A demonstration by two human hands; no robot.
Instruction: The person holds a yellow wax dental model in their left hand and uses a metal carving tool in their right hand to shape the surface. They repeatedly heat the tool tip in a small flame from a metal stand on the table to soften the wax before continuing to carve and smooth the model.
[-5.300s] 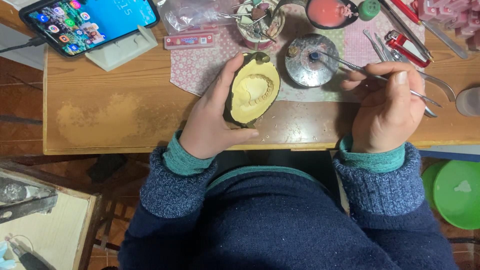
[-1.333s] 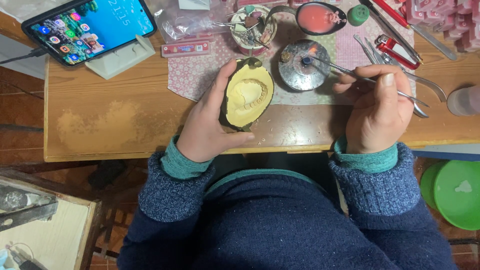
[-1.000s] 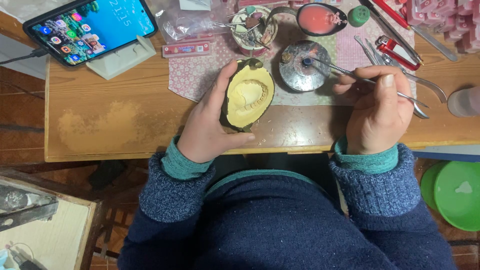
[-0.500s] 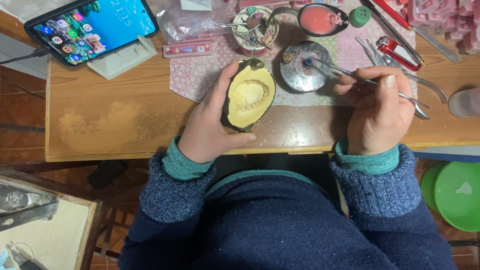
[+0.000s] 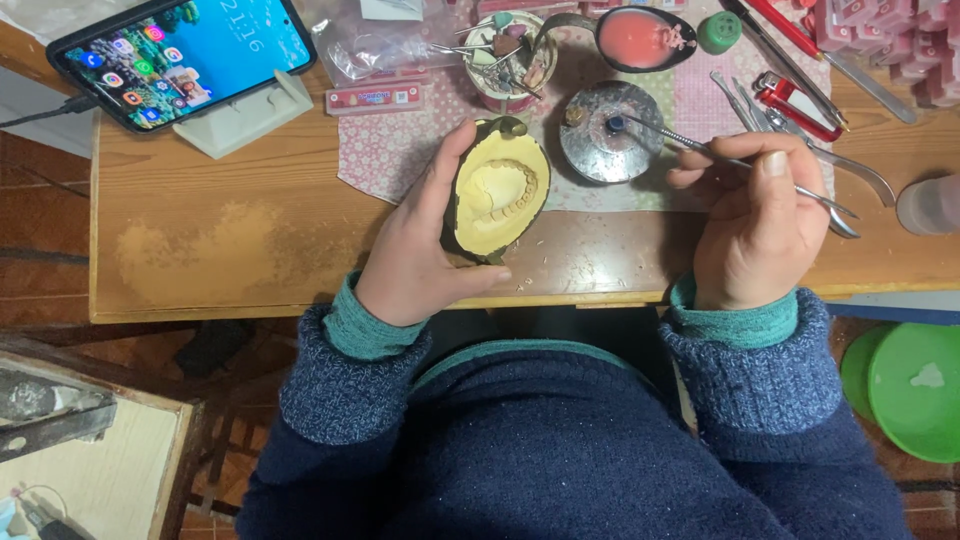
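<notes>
The yellow tooth mould (image 5: 497, 195) sits in a dark cup, held tight by the left hand (image 5: 415, 250) above the bench (image 5: 200, 250). The right hand (image 5: 755, 225) pinches a thin metal tool (image 5: 670, 137); its tip touches the round metal dish (image 5: 605, 145). Fingers hide the tool's middle.

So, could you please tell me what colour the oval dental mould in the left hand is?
Pale yellow inside a dark green shell, seen in the head view.

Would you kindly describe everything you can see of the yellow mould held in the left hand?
The yellow mould is an oval, pale yellow block set in a dark, greenish shell. A curved row of tooth-shaped imprints runs around a shallow hollow in its face. It looks matte, like plaster. The left hand cups it from the side and beneath, tilted face up, over the wooden table's near edge.
</notes>
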